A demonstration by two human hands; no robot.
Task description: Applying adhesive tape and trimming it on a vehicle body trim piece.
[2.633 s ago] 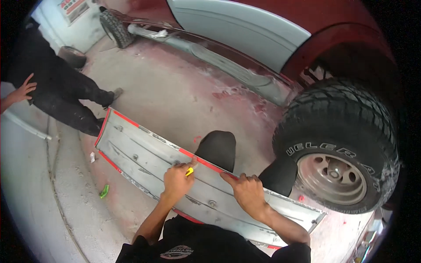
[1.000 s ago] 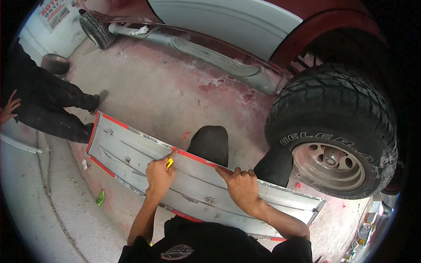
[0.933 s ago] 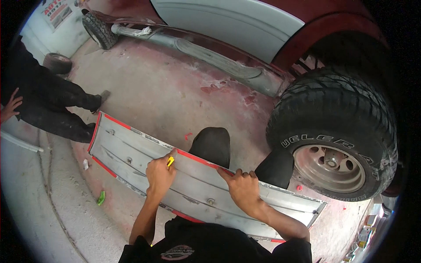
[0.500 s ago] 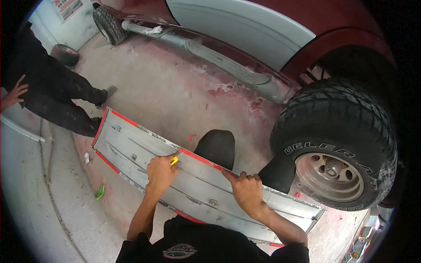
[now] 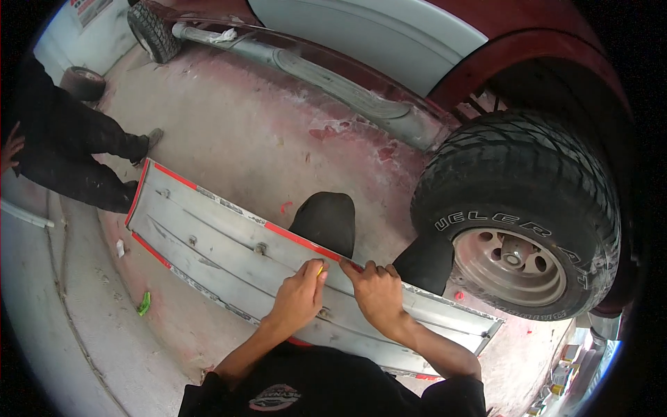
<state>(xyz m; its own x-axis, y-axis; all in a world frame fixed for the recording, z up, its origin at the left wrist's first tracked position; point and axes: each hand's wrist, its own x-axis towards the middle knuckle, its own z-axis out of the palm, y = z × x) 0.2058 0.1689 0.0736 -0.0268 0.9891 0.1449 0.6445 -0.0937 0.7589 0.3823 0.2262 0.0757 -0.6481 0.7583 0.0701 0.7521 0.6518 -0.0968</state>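
Panel (image 5: pixel 222 240) of pale grey, long and shallowly curved, lies slantwise in front of the person's dark shirt (image 5: pixel 333 382), with a dark-clad knee (image 5: pixel 325 221) showing beyond its far edge and its right end near a large black tyre (image 5: pixel 514 187). Its face is cloudy and worn, crossed lengthwise by dark narrow lines and dotted with small round studs (image 5: pixel 260 248). Bright red strips line parts of the border: the left end, the far left corner, the near edge toward the left, and a longer red strip (image 5: pixel 306 238) at the middle of the far edge; between them the rim is chipped black and white. The left hand (image 5: pixel 301 295) is closed around a small yellow object (image 5: pixel 322 270), mostly hidden by the fingers. Just beside it, the right hand (image 5: pixel 379 292) grips the far edge, fingers bent over it.
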